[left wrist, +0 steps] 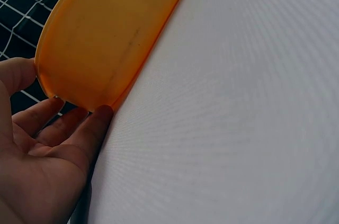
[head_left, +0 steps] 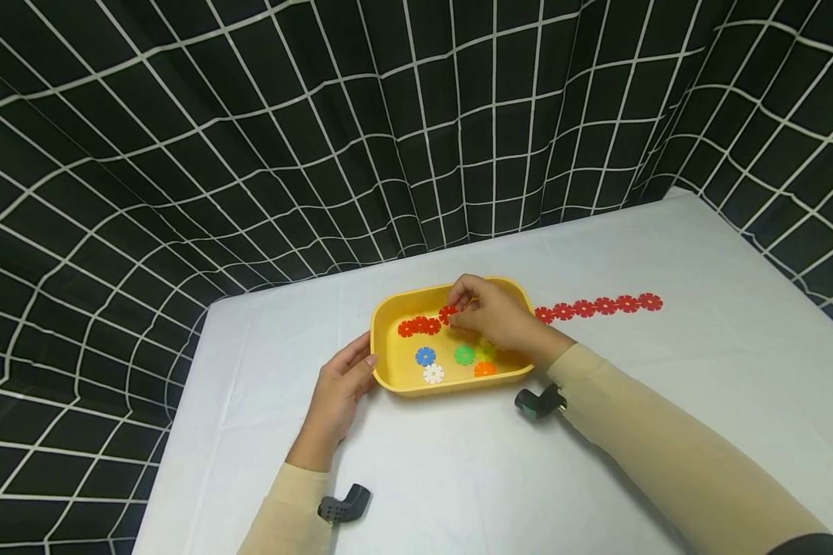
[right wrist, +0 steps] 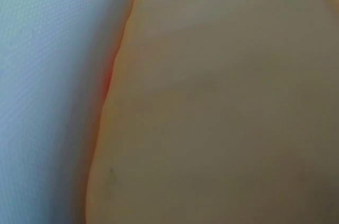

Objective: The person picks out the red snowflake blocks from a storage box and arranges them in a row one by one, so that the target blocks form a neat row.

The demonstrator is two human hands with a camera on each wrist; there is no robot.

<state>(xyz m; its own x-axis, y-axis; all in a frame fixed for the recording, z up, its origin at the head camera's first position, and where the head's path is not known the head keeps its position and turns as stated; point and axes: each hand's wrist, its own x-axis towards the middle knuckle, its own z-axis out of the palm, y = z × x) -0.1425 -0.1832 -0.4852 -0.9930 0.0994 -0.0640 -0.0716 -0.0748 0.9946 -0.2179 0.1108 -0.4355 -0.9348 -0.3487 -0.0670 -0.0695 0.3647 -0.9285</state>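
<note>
A shallow yellow tray (head_left: pixel 408 391) stands on the white table. My left hand (head_left: pixel 343 379) grips its left end, the thumb at the rim and the fingertips against the outer wall; the left wrist view shows this hand (left wrist: pixel 47 144) on the tray (left wrist: pixel 100 38) from outside. Over the inside of the tray, my right hand (head_left: pixel 489 312) pinches a red notched disc (head_left: pixel 447 315). Several red discs (head_left: pixel 419 325) lie to its left. Nearer the front are a blue disc (head_left: pixel 426 356), a white disc (head_left: pixel 433 374), a green disc (head_left: pixel 464 354), an orange disc (head_left: pixel 484 369) and yellow discs (head_left: pixel 487 348).
A row of red notched discs (head_left: pixel 605 306) runs along the table (head_left: pixel 444 478) to the right of the tray. A black curtain with white grid lines (head_left: pixel 305 154) hangs behind and beside the table. Sleeve fabric (right wrist: pixel 212 107) fills most of the right wrist view.
</note>
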